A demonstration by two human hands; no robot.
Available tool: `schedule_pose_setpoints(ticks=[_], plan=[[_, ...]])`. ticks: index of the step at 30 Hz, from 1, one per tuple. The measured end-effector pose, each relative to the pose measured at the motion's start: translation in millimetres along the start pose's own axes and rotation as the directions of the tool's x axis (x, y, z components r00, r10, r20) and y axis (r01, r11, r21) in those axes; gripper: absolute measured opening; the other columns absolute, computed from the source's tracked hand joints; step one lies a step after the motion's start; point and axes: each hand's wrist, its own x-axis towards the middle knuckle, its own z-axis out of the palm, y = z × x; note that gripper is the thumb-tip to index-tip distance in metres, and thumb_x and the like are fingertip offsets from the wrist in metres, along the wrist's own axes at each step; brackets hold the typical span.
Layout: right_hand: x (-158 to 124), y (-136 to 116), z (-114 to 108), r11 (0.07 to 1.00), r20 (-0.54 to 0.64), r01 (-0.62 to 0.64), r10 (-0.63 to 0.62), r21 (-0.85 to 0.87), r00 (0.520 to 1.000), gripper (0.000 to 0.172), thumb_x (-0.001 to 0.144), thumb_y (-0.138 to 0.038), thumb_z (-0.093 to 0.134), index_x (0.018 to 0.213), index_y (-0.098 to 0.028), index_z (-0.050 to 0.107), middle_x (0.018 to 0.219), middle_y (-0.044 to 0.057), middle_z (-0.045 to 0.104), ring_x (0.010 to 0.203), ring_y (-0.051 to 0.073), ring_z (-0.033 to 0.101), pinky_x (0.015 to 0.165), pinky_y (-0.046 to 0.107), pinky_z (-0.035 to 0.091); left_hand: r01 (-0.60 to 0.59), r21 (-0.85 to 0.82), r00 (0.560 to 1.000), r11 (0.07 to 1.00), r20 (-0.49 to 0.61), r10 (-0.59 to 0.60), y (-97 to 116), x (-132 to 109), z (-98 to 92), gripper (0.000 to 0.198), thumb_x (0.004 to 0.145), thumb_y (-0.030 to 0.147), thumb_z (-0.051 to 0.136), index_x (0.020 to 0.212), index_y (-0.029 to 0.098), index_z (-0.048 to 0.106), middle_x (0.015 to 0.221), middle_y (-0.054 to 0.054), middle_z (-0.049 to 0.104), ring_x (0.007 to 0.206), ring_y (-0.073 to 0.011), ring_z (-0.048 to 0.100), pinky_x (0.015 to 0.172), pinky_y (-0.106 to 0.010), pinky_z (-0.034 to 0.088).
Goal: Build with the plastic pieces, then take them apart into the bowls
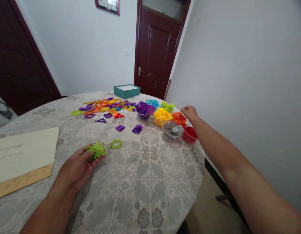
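My left hand (83, 162) is closed around several lime-green notched plastic building pieces (98, 150), held above the cloth. A green square frame piece (116, 144) lies just beyond its fingertips. My right hand (189, 112) reaches to the far right side of the table, behind the orange pieces (179, 119) and beside the lime-green pieces (168, 106). Its fingers are pinched together near what looks like a clear rim; what they hold is too small to make out. Clear bowls hold purple pieces (144, 109), yellow pieces (162, 115), grey pieces (173, 129) and red pieces (190, 134).
A mixed pile of coloured pieces (105, 107) spreads across the far left, with loose purple pieces (120, 128) in front. Blue pieces (152, 103) sit behind the bowls. A teal box (126, 92) stands at the back. Paper on a board (23, 156) lies at left.
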Motion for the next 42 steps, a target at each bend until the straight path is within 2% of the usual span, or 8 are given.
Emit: schedule_pose_setpoints(ticks=[9,13,17,20,24,30,37,42], plan=[[-27,-7,-29,0.988,0.003,0.125,-0.126,-0.086,0.992,0.030,0.081,-0.021,0.062,0.103,-0.017,0.082,0.095,0.008,0.079,0.081,0.019,0.065,0.080,0.029,0.047,0.006,-0.002,1.000,1.000,0.003,-0.006,0,0,1.4,0.030,0.078,-0.005,0.059,0.098,0.014,0.072,0.099,-0.007,0.077,0.083,-0.0164,0.074,0.074,-0.028,0.069],[-68,-20,-54,0.948,0.043,0.302,-0.299,-0.099,0.953,0.031,0.085,-0.019,0.057,0.104,-0.017,0.081,0.098,0.009,0.079,0.085,0.021,0.065,0.085,0.031,0.048,-0.001,-0.001,1.000,1.000,0.003,0.001,1,-2,3.3,0.031,0.077,-0.004,0.059,0.099,0.013,0.071,0.100,-0.007,0.076,0.083,-0.0163,0.073,0.072,-0.027,0.069],[-130,-45,-60,0.885,0.108,0.461,-0.465,0.062,0.879,0.027,0.090,-0.027,0.058,0.105,-0.021,0.080,0.101,0.006,0.079,0.088,0.022,0.068,0.086,0.034,0.049,-0.007,-0.020,1.000,1.000,0.027,0.008,0,-7,5.7,0.029,0.074,-0.001,0.065,0.098,0.013,0.071,0.098,-0.008,0.074,0.080,-0.0153,0.072,0.071,-0.028,0.068],[-178,-68,-41,0.801,0.249,0.551,-0.597,0.235,0.762,0.024,0.093,-0.028,0.059,0.104,-0.025,0.080,0.103,0.005,0.078,0.095,0.024,0.070,0.092,0.038,0.051,-0.014,-0.034,0.999,0.999,0.031,0.015,-1,-8,6.0,0.030,0.074,-0.001,0.066,0.100,0.013,0.071,0.096,-0.009,0.074,0.079,-0.0158,0.072,0.071,-0.029,0.068],[-219,-95,11,0.732,0.427,0.572,-0.680,0.370,0.595,0.032,0.090,-0.019,0.063,0.117,-0.024,0.078,0.115,0.009,0.077,0.098,0.026,0.071,0.097,0.042,0.053,-0.029,-0.041,0.999,0.999,0.032,0.031,-3,-7,3.4,0.028,0.076,0.000,0.065,0.101,0.013,0.072,0.103,-0.010,0.073,0.084,-0.0174,0.072,0.072,-0.034,0.069],[-245,-127,82,0.733,0.469,0.595,-0.675,0.331,0.570,0.040,0.090,-0.015,0.064,0.129,-0.018,0.072,0.130,0.015,0.071,0.123,0.029,0.066,0.111,0.046,0.047,-0.048,-0.072,0.999,0.996,0.006,0.048,-4,-6,0.5,0.027,0.076,0.001,0.064,0.100,0.012,0.070,0.104,-0.011,0.071,0.087,-0.0183,0.071,0.072,-0.034,0.069],[-289,-177,112,0.600,0.423,0.672,-0.794,0.434,0.436,0.055,0.093,-0.031,0.070,0.145,-0.020,0.058,0.144,0.015,0.059,0.134,0.028,0.056,0.112,0.042,0.045,-0.056,-0.110,0.998,0.992,-0.042,0.051,-3,-7,1.7,0.038,0.069,-0.003,0.062,0.102,0.014,0.068,0.107,-0.012,0.071,0.091,-0.0204,0.071,0.074,-0.034,0.068],[-301,-191,122,0.679,0.536,0.688,-0.692,0.257,0.483,0.047,0.096,-0.041,0.066,0.138,-0.020,0.064,0.137,0.016,0.062,0.119,0.027,0.063,0.101,0.038,0.050,-0.088,-0.143,0.994,0.986,-0.084,0.077,-3,-7,0.7,0.041,0.068,-0.003,0.059,0.104,0.015,0.066,0.105,-0.011,0.070,0.092,-0.0205,0.071,0.076,-0.036,0.068]])
